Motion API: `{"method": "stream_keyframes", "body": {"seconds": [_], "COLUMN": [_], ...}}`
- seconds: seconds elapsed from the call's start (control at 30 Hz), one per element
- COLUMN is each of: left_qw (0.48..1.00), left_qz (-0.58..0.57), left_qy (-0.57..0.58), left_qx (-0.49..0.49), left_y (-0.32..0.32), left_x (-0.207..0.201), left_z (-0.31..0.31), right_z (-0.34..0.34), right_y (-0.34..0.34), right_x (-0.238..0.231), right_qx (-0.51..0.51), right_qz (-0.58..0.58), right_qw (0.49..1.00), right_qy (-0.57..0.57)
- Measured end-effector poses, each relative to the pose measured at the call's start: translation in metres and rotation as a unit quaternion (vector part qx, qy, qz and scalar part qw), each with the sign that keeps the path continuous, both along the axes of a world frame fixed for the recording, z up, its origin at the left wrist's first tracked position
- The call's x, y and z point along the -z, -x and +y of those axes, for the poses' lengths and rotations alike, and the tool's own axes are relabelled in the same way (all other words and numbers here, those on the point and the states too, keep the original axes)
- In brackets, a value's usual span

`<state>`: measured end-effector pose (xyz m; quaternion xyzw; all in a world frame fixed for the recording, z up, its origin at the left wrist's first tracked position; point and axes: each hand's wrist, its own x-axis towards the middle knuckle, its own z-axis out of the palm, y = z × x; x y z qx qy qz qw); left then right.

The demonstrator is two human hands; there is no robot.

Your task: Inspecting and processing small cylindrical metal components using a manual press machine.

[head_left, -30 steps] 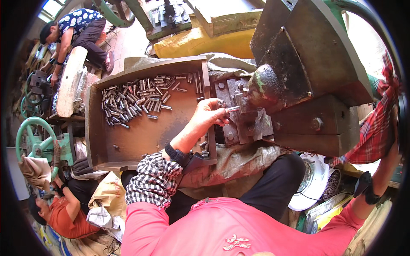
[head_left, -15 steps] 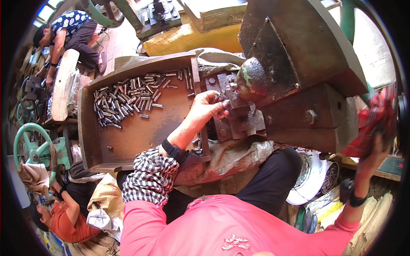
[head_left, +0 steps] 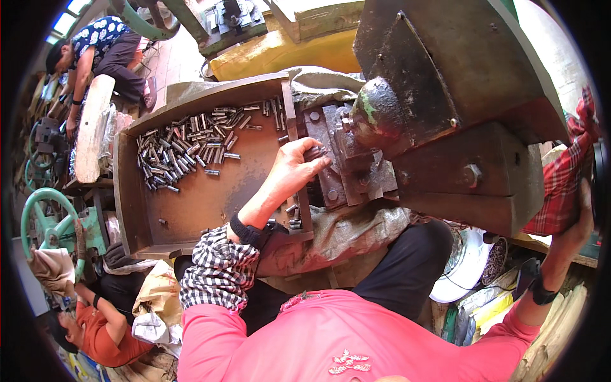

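My left hand (head_left: pixel 296 167) is closed in a pinch around a small metal piece (head_left: pixel 314 153), just left of the press tooling. It looks like one of the short metal tubes (head_left: pixel 184 149) heaped in the wooden tray (head_left: pixel 121 197), but my fingers partly cover it. Beside it sits the bolted steel die block (head_left: pixel 337 156), under the dark, heavy press head (head_left: pixel 445 83). At the far right, my right hand (head_left: pixel 583 213) is against a red plaid cloth (head_left: pixel 560 184) and seems to grip it; the fingertips are hidden.
A few loose tubes (head_left: pixel 294 219) lie by the tray's near right corner. Grey sacking (head_left: pixel 363 229) drapes over my lap. A white container (head_left: pixel 464 267) stands below the press at right. Two other people work at left, near a green handwheel (head_left: pixel 48 219).
My left hand has drawn back slightly left from the die block with the metal piece. The right hand and the plaid cloth, blurred before, now show sharply and have shifted outward.
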<state>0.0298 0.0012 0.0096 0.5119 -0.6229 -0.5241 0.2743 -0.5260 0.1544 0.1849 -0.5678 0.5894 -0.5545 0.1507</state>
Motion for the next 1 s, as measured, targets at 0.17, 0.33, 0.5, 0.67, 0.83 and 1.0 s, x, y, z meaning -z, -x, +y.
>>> {"method": "stream_keyframes", "body": {"seconds": [0.17, 0.33, 0.5, 0.67, 0.83, 1.0], "left_qw": [0.969, 0.921, 0.930, 0.935, 0.919, 0.923], "left_qz": [0.202, 0.338, 0.294, 0.307, 0.340, 0.332], "left_qy": [-0.140, -0.193, -0.218, -0.177, -0.193, -0.188], "left_qx": [0.016, 0.025, -0.017, -0.018, -0.044, -0.050], "left_y": [0.005, -0.002, -0.004, 0.004, 0.004, 0.009], "left_x": [0.003, 0.010, 0.004, 0.011, 0.011, 0.014], "left_z": [-0.002, -0.001, 0.000, 0.002, 0.002, -0.002], "right_z": [0.000, -0.023, -0.073, -0.091, -0.090, -0.046], "right_y": [-0.001, -0.039, -0.158, -0.229, -0.229, -0.142], "right_x": [-0.025, -0.059, -0.089, -0.098, -0.099, -0.063], "right_qx": [-0.026, -0.044, -0.069, -0.044, -0.028, 0.121], "right_qz": [0.017, 0.039, 0.051, 0.076, 0.108, 0.014], "right_qw": [1.000, 0.998, 0.996, 0.996, 0.993, 0.992], "right_qy": [-0.006, -0.014, -0.020, -0.022, -0.035, 0.031]}}
